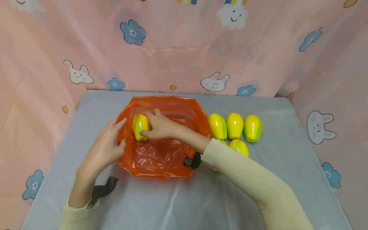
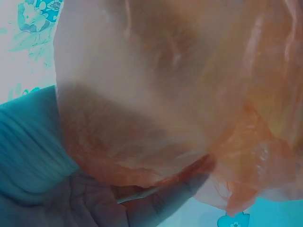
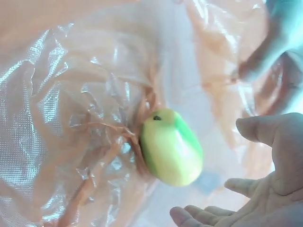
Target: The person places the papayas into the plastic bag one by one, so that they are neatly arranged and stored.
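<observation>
One grey surface [image 1: 141,204] fronts pink drapery [image 1: 172,60]; we spread left hand [image 1: 104,144] and right hand [image 1: 161,126], counting one bag [image 1: 161,159], at least six fruits [image 1: 140,126].

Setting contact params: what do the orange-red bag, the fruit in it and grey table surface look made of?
Bag: thin, glossy plastic film; sharp wrinkles, see-through walls.
Fruit: smooth and shiny with bright highlights; perhaps moulded plastic or coated foam, real fruit not ruled out.
Table surface: probably a sheet or cloth cover; soft sheen, faint creases, exact material unclear.
</observation>
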Action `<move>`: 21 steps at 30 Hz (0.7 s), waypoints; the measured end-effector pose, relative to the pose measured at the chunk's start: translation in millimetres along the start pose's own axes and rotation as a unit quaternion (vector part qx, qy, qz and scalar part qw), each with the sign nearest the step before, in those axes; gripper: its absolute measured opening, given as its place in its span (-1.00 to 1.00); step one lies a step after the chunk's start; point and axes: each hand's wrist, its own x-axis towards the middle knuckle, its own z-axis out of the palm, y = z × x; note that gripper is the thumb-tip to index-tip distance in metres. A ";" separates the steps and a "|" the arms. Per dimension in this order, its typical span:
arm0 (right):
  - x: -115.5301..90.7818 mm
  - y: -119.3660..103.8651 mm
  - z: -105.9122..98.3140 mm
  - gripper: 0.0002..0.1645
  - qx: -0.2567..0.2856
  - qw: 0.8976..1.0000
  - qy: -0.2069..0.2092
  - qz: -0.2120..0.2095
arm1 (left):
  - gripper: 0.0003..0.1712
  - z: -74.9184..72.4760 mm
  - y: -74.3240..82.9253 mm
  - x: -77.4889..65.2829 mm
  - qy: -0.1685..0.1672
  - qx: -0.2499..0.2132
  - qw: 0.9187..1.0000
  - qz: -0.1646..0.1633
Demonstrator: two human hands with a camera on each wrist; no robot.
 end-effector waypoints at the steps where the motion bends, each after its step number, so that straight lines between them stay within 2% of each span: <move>1: -2.1 -0.4 -1.4 -0.11 0.001 1.000 0.000 -0.001 | -0.15 -0.5 0.5 0.3 0.000 0.002 1.000 -0.001; 8: -23.6 2.1 -11.8 -0.07 0.018 1.000 0.020 -0.008 | -0.21 -2.2 1.7 2.8 0.003 0.007 1.000 -0.015; 15: -57.7 5.5 -12.4 -0.10 0.026 0.996 0.077 -0.021 | -0.22 -0.1 -0.1 3.8 0.011 0.010 1.000 -0.024; 21: -87.8 10.0 -10.5 -0.16 0.039 0.990 0.134 -0.034 | -0.23 -1.9 1.0 3.3 0.025 0.015 0.999 -0.022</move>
